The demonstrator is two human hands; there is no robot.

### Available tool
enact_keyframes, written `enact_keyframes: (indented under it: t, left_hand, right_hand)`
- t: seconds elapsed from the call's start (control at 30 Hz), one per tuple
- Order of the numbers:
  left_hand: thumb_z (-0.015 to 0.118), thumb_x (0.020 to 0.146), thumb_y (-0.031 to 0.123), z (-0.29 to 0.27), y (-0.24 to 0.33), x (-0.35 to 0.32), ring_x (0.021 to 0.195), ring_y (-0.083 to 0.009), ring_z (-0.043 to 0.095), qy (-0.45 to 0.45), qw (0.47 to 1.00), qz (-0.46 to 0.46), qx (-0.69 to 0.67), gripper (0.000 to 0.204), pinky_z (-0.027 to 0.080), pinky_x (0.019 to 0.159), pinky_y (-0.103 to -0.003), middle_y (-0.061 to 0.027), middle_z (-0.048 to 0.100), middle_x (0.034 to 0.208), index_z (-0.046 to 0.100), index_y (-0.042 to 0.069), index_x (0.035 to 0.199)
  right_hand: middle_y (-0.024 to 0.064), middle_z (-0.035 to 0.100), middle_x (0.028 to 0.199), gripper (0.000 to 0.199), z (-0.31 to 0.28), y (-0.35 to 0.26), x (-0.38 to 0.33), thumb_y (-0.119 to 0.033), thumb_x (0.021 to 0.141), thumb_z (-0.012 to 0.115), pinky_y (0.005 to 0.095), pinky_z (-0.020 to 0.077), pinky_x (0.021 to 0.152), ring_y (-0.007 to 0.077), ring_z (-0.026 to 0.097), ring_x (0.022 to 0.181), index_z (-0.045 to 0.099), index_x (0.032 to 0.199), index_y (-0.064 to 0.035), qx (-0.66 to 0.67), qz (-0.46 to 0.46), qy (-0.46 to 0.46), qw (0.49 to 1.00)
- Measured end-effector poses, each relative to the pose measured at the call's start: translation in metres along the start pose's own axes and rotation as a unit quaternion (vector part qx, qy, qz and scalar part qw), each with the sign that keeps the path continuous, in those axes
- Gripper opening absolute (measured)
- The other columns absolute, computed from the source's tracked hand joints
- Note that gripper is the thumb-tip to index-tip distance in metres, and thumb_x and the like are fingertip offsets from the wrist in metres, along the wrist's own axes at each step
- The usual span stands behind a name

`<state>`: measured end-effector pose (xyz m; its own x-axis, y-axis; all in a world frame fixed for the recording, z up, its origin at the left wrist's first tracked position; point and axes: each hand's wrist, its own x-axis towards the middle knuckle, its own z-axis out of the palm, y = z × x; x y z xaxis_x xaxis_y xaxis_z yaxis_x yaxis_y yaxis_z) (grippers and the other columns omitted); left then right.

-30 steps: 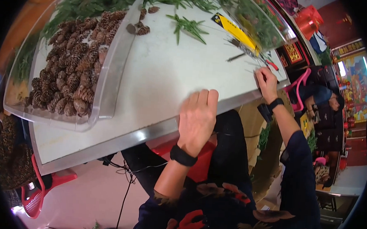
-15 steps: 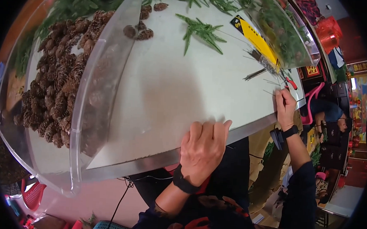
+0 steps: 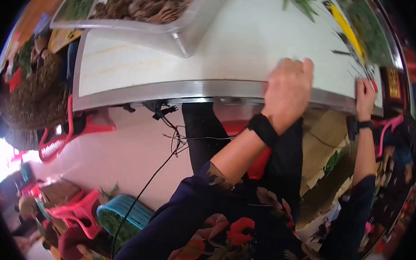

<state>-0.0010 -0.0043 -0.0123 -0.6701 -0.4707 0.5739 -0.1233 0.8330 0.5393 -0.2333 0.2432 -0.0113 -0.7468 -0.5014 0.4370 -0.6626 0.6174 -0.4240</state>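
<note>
My left hand is over the table's metal front edge, its back toward me and its fingers curled and blurred. Whatever may be inside its grip is hidden. Farther right, my right hand has its fingers pressed together near the table's right corner. Thin dark wires lie just beyond it, and I cannot make out whether one is pinched in the fingers. A red-handled tool lies beside that hand. A yellow and black package lies behind the wires. A green artificial sprig rests at the far side.
A clear plastic bin of pine cones stands on the white table at far left. Greenery sits at far right. Below are a tangled black cable, a blue basket, a pink stool and cardboard.
The view has swung down and left, showing more floor and my shirt. Both hands now appear farther right and higher. My right hand stays by the wires and my left hand by the table edge.
</note>
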Motion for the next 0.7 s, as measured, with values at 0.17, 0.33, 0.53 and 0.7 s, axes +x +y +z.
enact_keyframes:
  t: [0.17,0.33,0.53,0.7]
  left_hand:
    - [0.075,0.066,0.05,-0.016,-0.001,-0.002,0.071,-0.0251,0.057,-0.074,0.997,-0.013,0.017,0.054,0.045,0.055,-0.038,-0.0084,0.055,0.071,0.049,0.007,0.085]
    - [0.081,0.063,0.038,-0.014,0.001,-0.005,0.07,-0.029,0.055,-0.04,0.999,0.023,-0.002,0.049,0.044,0.057,-0.039,-0.0084,0.055,0.071,0.049,0.007,0.082]
    - [0.078,0.07,0.028,-0.011,0.004,-0.005,0.07,-0.0302,0.054,-0.053,0.999,0.01,0.003,0.037,0.043,0.06,-0.041,-0.0084,0.055,0.073,0.049,0.008,0.079]
    - [0.07,0.079,0.021,-0.01,-0.001,-0.006,0.07,-0.0308,0.054,-0.044,0.998,0.028,0.044,0.023,0.043,0.059,-0.042,-0.0091,0.056,0.074,0.05,0.008,0.08]
  right_hand:
    - [0.0061,0.049,0.064,0.024,0.01,-0.018,0.003,-0.024,0.09,0.057,0.029,0.039,0.056,0.0115,0.045,0.061,0.058,0.081,-0.0009,-0.046,0.045,-0.02,0.998]
    - [0.0159,0.057,0.067,0.029,0.012,-0.032,0.0,-0.031,0.086,0.056,0.0398,0.0439,0.059,0.0329,0.056,0.062,0.059,0.076,-0.0048,-0.061,0.008,0.025,0.998]
    - [0.0145,0.055,0.068,0.025,0.002,-0.035,-0.005,-0.026,0.087,0.059,0.0374,0.043,0.06,0.0311,0.054,0.064,0.058,0.077,-0.0031,-0.044,-0.001,0.026,0.999]
    - [0.0131,0.057,0.07,0.025,0.005,-0.042,-0.004,-0.026,0.086,0.058,0.0393,0.044,0.061,0.0317,0.056,0.066,0.058,0.076,-0.0036,-0.019,0.011,0.03,0.999]
